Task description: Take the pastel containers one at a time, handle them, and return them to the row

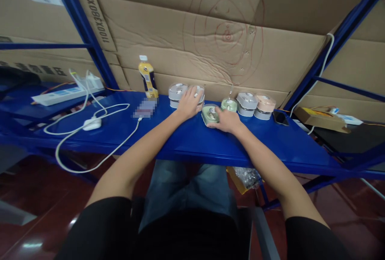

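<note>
On the blue table my left hand (pixel 190 103) rests over a clear-lidded grey case (pixel 199 91), its fingers wrapped on the top and front. Another grey case (pixel 177 93) stands just left of it. My right hand (pixel 227 119) grips the right side of a green case (pixel 209 116), which sits nearer the table's front. Behind my right hand is a second green case (pixel 229 105), partly hidden. A grey case (pixel 247 103) and a pink case (pixel 264 106) stand side by side to the right.
A yellow bottle (pixel 148 77) stands at the back left, near a blurred-out flat item (pixel 145 108) with a white cable. A power strip (pixel 68 93) lies far left. A black phone (pixel 280 118) and an open cardboard box (pixel 321 119) are right. Cardboard (pixel 144 23) backs the table (pixel 192 142).
</note>
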A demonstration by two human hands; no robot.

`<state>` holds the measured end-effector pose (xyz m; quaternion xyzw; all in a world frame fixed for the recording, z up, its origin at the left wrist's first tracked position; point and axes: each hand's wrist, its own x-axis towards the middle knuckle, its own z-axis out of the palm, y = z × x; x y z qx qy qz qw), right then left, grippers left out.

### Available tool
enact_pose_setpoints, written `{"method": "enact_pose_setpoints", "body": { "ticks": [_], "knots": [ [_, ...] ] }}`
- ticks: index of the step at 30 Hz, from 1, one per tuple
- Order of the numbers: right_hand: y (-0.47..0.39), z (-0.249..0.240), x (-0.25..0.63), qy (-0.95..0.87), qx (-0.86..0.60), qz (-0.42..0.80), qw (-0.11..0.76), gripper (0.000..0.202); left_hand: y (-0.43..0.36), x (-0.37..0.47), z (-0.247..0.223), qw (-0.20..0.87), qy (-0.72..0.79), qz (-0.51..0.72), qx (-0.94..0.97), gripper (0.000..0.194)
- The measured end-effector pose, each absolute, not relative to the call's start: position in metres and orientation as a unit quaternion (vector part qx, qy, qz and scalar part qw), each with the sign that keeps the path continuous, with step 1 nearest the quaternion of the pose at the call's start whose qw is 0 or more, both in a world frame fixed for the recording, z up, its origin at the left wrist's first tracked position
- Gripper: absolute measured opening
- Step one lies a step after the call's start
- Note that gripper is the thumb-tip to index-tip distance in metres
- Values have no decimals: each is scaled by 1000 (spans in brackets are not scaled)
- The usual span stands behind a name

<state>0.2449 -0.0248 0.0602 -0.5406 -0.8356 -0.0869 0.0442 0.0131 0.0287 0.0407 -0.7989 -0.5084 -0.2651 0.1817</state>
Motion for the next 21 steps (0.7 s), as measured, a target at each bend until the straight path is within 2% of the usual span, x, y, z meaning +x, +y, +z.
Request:
{"method": "enact_pose_setpoints", "body": {
  "ticks": [5, 6, 11, 16, 21],
  "knots": [
    [-18, 58, 238, -830, -546, -104, 45, 50, 42, 28, 39, 185, -584, -232, -756, 69],
    [-17, 58, 237, -827, -549, -109, 50, 46, 41, 29, 38, 190, -590, -225, -752, 69],
    [-13, 51, 235, -865, -486, -111, 64, 36, 36, 30, 37, 204, -592, -202, -753, 74],
    [-8, 38, 235, -914, -387, -103, 64, 36, 40, 25, 32, 196, -541, -269, -772, 64],
    [-5, 38, 239, -910, -391, -84, 107, 36, 31, 16, 32, 175, -494, -347, -778, 64]
  ]
}}
